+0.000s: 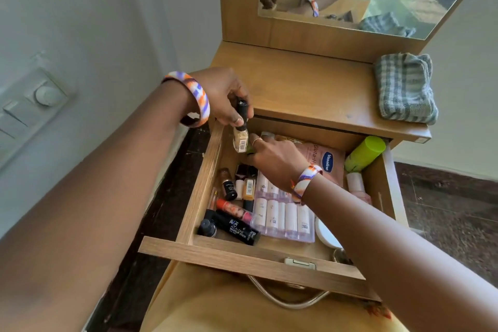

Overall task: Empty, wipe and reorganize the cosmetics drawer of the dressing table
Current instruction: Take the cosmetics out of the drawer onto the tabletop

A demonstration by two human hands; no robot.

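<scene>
The drawer point(207, 178) of the dressing table stands pulled out below the worktop point(301, 86), full of cosmetics. Over the drawer's far left corner the left hand point(223, 94) pinches the black cap of a small beige foundation bottle point(240, 139), which hangs upright just above the drawer's contents. The right hand point(275, 159) reaches into the far part of the drawer just beside that bottle, its fingers curled down among the items; what they grip, if anything, cannot be told, since the fingertips are hidden. Behind the right hand, against the drawer's back, lies a pink Vaseline sachet point(327, 159). In the drawer's far right corner a lime green bottle point(365, 153) leans tilted over the side wall, and a pale pink bottle point(357, 184) lies just in front of it. In the middle of the drawer sits a clear pack of small white bottles point(280, 217). Along the drawer's left side lie nail polish bottles point(244, 186), a red lipstick point(231, 207) and a black makeup stick point(238, 228), with a round white compact point(324, 234) near the drawer's front right. On the worktop, to the right above the drawer, rests a folded grey checked cloth point(405, 89). Both wrists wear bangles point(199, 97).
</scene>
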